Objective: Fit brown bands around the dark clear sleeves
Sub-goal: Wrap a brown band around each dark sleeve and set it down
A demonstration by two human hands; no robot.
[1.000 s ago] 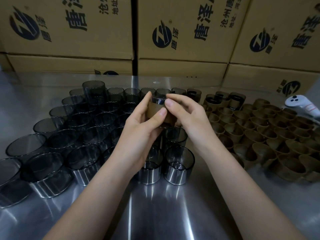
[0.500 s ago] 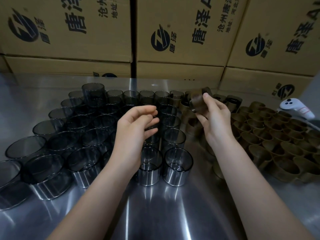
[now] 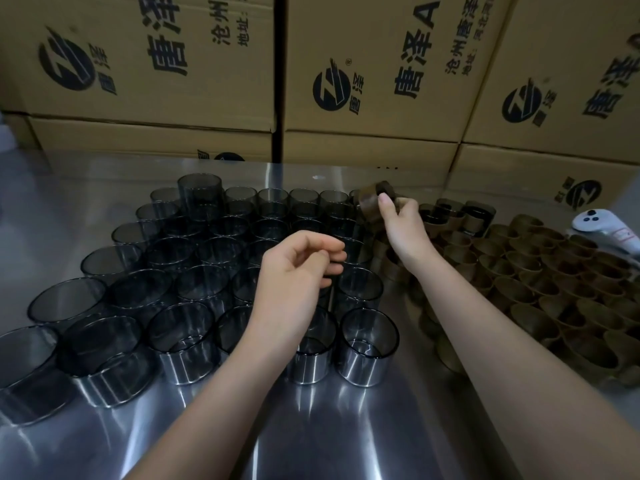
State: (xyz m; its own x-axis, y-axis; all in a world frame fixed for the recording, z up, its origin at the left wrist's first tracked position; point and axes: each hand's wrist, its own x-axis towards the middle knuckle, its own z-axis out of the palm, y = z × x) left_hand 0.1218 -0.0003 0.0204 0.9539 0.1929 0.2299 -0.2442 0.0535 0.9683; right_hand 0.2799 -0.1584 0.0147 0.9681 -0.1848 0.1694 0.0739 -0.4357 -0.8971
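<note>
- Head view: right hand [image 3: 401,230] pinches a banded sleeve [image 3: 371,201] at the far row, near a few finished sleeves [image 3: 465,218].
- left hand [image 3: 298,271] loosely curled, empty, above the bare dark sleeves [image 3: 204,282].
- Progress looks early: dozens of bare sleeves and loose brown bands [image 3: 554,289] left.

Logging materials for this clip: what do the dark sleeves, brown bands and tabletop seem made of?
Dark sleeves: smoky see-through plastic or glass, glossy; bright streaks on the walls. Brown bands: opaque, matte, perhaps rubber or soft plastic; no glints. Tabletop: bare metal, likely stainless steel; it mirrors the sleeves.
</note>
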